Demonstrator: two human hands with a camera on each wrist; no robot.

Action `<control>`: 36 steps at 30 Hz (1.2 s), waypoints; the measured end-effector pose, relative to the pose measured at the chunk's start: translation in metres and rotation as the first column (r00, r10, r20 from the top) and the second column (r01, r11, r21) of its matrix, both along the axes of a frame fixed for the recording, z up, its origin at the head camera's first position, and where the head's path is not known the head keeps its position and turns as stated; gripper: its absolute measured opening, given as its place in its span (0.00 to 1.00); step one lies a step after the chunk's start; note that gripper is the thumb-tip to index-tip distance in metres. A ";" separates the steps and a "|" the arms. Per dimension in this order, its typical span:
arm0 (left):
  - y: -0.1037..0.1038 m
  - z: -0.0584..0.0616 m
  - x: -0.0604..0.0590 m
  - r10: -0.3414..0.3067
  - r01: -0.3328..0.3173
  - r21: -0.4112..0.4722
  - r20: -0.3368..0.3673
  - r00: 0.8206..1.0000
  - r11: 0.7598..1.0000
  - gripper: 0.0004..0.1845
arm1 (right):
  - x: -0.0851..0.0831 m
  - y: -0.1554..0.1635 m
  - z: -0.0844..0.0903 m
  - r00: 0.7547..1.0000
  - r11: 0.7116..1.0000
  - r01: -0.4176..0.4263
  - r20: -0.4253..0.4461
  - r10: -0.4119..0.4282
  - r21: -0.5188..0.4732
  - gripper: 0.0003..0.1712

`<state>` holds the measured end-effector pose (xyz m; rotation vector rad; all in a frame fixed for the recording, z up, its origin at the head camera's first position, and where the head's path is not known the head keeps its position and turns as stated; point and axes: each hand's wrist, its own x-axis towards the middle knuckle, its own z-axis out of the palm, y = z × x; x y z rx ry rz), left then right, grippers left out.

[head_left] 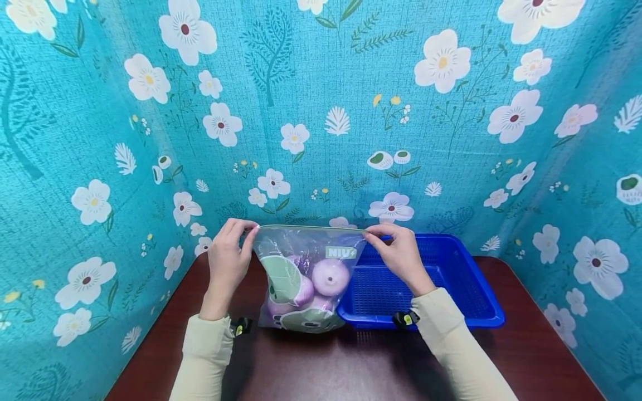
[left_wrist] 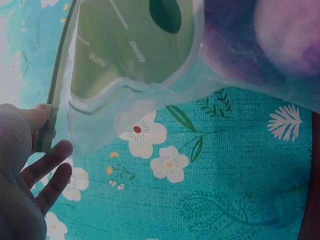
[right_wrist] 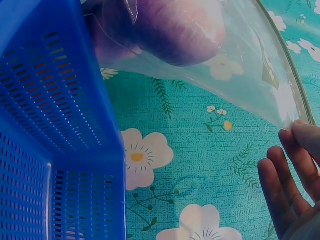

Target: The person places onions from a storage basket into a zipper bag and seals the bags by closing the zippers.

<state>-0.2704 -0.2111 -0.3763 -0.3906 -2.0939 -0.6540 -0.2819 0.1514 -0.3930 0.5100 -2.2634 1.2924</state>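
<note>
A clear zip bag (head_left: 306, 278) stands upright on the dark table, holding several purple onions (head_left: 330, 277) and printed with green shapes. My left hand (head_left: 228, 259) pinches the bag's top left corner at the green seal strip (left_wrist: 50, 120). My right hand (head_left: 398, 253) pinches the top right corner (right_wrist: 295, 125), with its other fingers (right_wrist: 280, 195) held straight. The bag's top edge is stretched level between both hands. In the wrist views the bag (left_wrist: 150, 60) and an onion (right_wrist: 175, 30) show from below.
A blue perforated plastic basket (head_left: 481, 301) sits on the table to the right of the bag, close against it; its wall (right_wrist: 55, 125) fills the right wrist view. Floral teal cloth (head_left: 321, 111) encloses the back and both sides. Brown tabletop (head_left: 351, 367) lies in front.
</note>
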 end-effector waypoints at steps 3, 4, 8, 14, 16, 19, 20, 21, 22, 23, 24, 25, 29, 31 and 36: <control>-0.003 0.000 0.000 0.007 -0.007 0.019 0.011 1.000 1.000 0.09 | -0.001 0.002 0.000 1.000 1.000 0.002 0.004 -0.002 0.006 0.07; -0.004 0.001 0.001 0.010 -0.011 0.026 0.018 1.000 1.000 0.09 | -0.001 0.002 0.000 1.000 1.000 0.003 0.004 -0.003 0.009 0.07; -0.009 -0.002 0.001 0.018 -0.020 0.044 0.039 0.999 0.999 0.10 | 0.000 0.004 -0.002 1.000 1.000 0.007 0.011 -0.007 0.015 0.07; -0.010 -0.004 0.003 0.024 -0.027 0.049 0.055 0.998 0.998 0.09 | 0.001 0.003 -0.004 1.000 1.000 0.009 0.019 -0.009 0.018 0.07; -0.010 -0.004 0.004 0.027 -0.029 0.048 0.058 0.998 0.998 0.09 | 0.001 0.003 -0.004 1.000 1.000 0.008 0.020 -0.008 0.019 0.07; -0.010 -0.004 0.004 0.028 -0.031 0.046 0.054 0.998 0.998 0.09 | 0.002 0.003 -0.004 1.000 1.000 0.006 0.021 -0.006 0.020 0.07; -0.010 -0.003 0.004 0.027 -0.029 0.046 0.052 0.998 0.999 0.09 | 0.002 0.003 -0.003 1.000 1.000 0.006 0.020 -0.006 0.021 0.07; -0.010 -0.003 0.004 0.026 -0.028 0.046 0.049 0.998 0.999 0.09 | 0.002 0.003 -0.003 1.000 1.000 0.006 0.022 -0.007 0.020 0.07; -0.010 -0.003 0.004 0.025 -0.027 0.045 0.045 0.999 0.999 0.09 | 0.002 0.003 -0.003 1.000 1.000 0.007 0.023 -0.008 0.020 0.07; -0.009 -0.003 0.004 0.024 -0.026 0.044 0.042 0.999 0.999 0.09 | 0.002 0.004 -0.003 1.000 1.000 0.007 0.025 -0.007 0.019 0.07; -0.009 -0.002 0.004 0.022 -0.024 0.043 0.039 0.999 0.999 0.09 | 0.002 0.004 -0.003 1.000 1.000 0.007 0.028 -0.008 0.018 0.07; -0.009 -0.002 0.004 0.021 -0.023 0.042 0.038 0.999 0.999 0.09 | 0.002 0.004 -0.003 0.999 1.000 0.007 0.031 -0.007 0.016 0.07; -0.008 -0.002 0.005 0.020 -0.022 0.041 0.035 0.999 0.999 0.09 | 0.002 0.004 -0.002 0.999 1.000 0.007 0.038 -0.007 0.010 0.08; -0.008 -0.001 0.005 0.020 -0.021 0.043 0.034 0.999 0.999 0.09 | 0.002 0.004 -0.002 0.999 1.000 0.011 0.036 -0.012 0.012 0.08; -0.008 -0.001 0.005 0.016 -0.018 0.047 0.040 0.999 0.999 0.09 | 0.002 0.005 -0.002 0.999 1.000 0.025 0.026 -0.026 0.019 0.07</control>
